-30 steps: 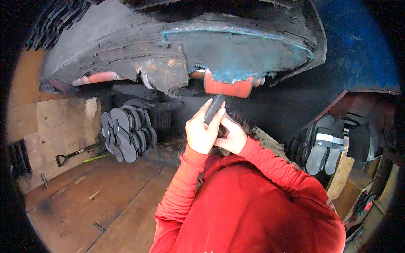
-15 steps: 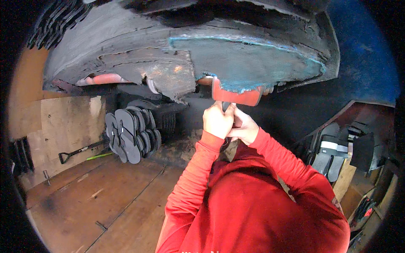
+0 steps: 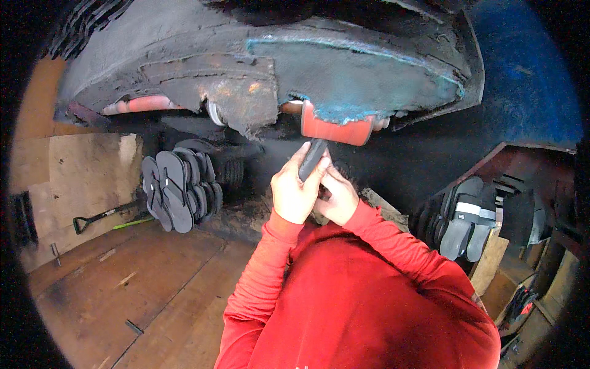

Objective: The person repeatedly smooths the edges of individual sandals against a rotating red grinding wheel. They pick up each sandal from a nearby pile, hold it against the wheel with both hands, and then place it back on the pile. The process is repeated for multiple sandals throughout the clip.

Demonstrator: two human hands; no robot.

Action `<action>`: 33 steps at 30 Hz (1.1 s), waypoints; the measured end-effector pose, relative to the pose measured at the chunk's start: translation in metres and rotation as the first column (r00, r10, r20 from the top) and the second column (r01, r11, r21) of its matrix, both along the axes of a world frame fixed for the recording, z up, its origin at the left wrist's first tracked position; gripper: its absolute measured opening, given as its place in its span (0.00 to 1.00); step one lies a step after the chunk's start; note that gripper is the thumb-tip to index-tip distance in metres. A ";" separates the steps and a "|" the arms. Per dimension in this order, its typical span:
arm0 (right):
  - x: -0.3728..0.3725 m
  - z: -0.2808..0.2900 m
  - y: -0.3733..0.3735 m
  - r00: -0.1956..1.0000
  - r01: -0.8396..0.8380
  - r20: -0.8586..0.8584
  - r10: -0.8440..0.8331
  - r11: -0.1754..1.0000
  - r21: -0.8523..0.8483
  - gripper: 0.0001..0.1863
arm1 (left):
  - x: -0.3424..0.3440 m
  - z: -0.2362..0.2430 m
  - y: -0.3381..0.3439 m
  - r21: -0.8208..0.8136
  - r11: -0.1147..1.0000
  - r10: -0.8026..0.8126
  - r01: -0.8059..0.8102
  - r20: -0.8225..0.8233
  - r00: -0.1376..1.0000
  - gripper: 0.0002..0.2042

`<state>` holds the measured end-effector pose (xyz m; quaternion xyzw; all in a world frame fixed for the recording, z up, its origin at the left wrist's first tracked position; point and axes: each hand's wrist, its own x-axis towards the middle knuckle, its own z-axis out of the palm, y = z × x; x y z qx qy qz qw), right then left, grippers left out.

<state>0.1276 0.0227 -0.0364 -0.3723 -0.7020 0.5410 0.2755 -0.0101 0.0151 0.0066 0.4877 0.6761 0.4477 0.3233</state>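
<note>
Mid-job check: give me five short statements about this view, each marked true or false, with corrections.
1. The bare left hand holds a slim, dark grey piece. True.
2. The bare right hand hangs far from the left hand. False: it is close beside it.
3. Grey flip-flops with dark straps are clustered left of the left hand. True.
4. The orange-red cylindrical roller lies beyond the left hand. True.
5. The long fabric sleeves are green. False: they are red.

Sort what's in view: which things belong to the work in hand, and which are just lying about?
In use:
dark grey, slab-like piece, gripped by the left hand, right hand alongside
red-orange cylindrical roller just beyond

Seemingly lying about:
grey flip-flops with black straps, left
grey slides with pale bands, right
thin lime-green strip, left
</note>
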 end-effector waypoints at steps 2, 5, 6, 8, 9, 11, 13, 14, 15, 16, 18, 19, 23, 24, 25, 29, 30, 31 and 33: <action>-0.001 -0.002 0.001 0.998 -0.016 -0.064 0.010 0.996 -0.083 0.41 | -0.001 0.007 0.005 -0.012 1.000 -0.021 0.019 -0.207 0.978 0.25; 0.002 -0.008 -0.001 0.991 -0.037 -0.134 0.021 0.992 -0.121 0.34 | -0.001 0.011 0.012 -0.056 0.998 -0.046 0.027 -0.361 0.932 0.26; 0.004 -0.011 -0.001 0.988 -0.042 -0.149 0.025 0.992 -0.117 0.33 | 0.000 0.010 0.014 -0.074 0.997 -0.051 0.024 -0.382 0.923 0.25; 0.008 -0.019 0.002 0.989 -0.076 -0.147 0.032 0.949 -0.307 0.32 | 0.003 0.005 0.020 -0.130 0.991 -0.077 0.025 -0.413 0.908 0.24; 0.009 -0.023 0.004 0.986 -0.111 -0.156 0.063 0.941 -0.320 0.34 | 0.005 0.001 0.024 -0.167 0.986 -0.098 0.028 -0.424 0.900 0.23; 0.011 -0.030 0.013 0.974 -0.107 -0.228 0.019 0.918 -0.381 0.36 | 0.008 -0.006 0.029 -0.215 0.976 -0.127 0.041 -0.405 0.905 0.21; 0.013 -0.033 0.018 0.982 -0.093 -0.187 0.037 0.950 -0.299 0.37 | 0.010 -0.011 0.030 -0.217 0.976 -0.103 0.016 -0.397 0.912 0.22; 0.014 -0.035 0.019 0.986 -0.104 -0.159 0.060 0.953 -0.284 0.37 | 0.010 -0.012 0.029 -0.195 0.981 -0.077 0.003 -0.374 0.924 0.23; 0.015 -0.034 0.020 0.989 -0.100 -0.128 0.070 0.965 -0.244 0.36 | 0.009 -0.014 0.028 -0.143 0.990 -0.040 -0.010 -0.347 0.937 0.23; 0.016 -0.034 0.020 0.987 -0.107 -0.131 0.087 0.982 -0.153 0.36 | 0.009 -0.014 0.025 -0.131 0.991 -0.018 -0.025 -0.318 0.948 0.24; 0.018 -0.030 0.018 0.994 -0.100 -0.057 0.090 0.974 -0.204 0.36 | 0.007 -0.014 0.020 -0.078 0.997 0.001 -0.023 -0.266 0.964 0.25; 0.019 -0.027 0.017 0.995 -0.100 -0.031 0.096 0.979 -0.176 0.37 | 0.007 -0.013 0.017 -0.061 0.998 0.001 -0.017 -0.242 0.970 0.25; 0.020 -0.012 0.016 0.995 -0.086 0.050 0.086 0.996 -0.003 0.38 | 0.009 -0.007 0.008 -0.010 0.999 0.036 -0.038 -0.144 0.989 0.25; 0.019 -0.007 0.016 0.997 -0.067 0.036 0.065 0.997 0.034 0.37 | 0.010 -0.005 0.006 -0.010 0.999 0.039 -0.041 -0.113 0.993 0.24; 0.019 -0.002 0.014 0.998 -0.056 0.024 0.054 0.995 0.082 0.37 | 0.010 -0.003 0.004 0.012 0.999 0.049 -0.048 -0.087 0.995 0.24; 0.010 0.012 0.007 0.997 -0.081 0.011 0.082 0.994 -0.080 0.37 | 0.007 0.010 0.002 0.047 0.998 0.036 -0.032 -0.088 0.995 0.24; 0.005 0.013 0.004 0.994 -0.087 -0.077 0.073 0.974 -0.207 0.37 | 0.004 0.013 0.004 0.037 0.999 0.011 -0.005 -0.167 0.986 0.23; 0.003 0.013 0.002 0.982 -0.120 -0.180 0.057 0.924 -0.363 0.39 | 0.002 0.015 0.006 0.024 1.000 -0.009 0.015 -0.220 0.975 0.23; -0.001 0.009 -0.001 0.908 -0.200 -0.410 -0.085 0.773 -0.603 0.42 | -0.001 0.017 0.013 -0.041 0.999 -0.036 0.025 -0.285 0.958 0.20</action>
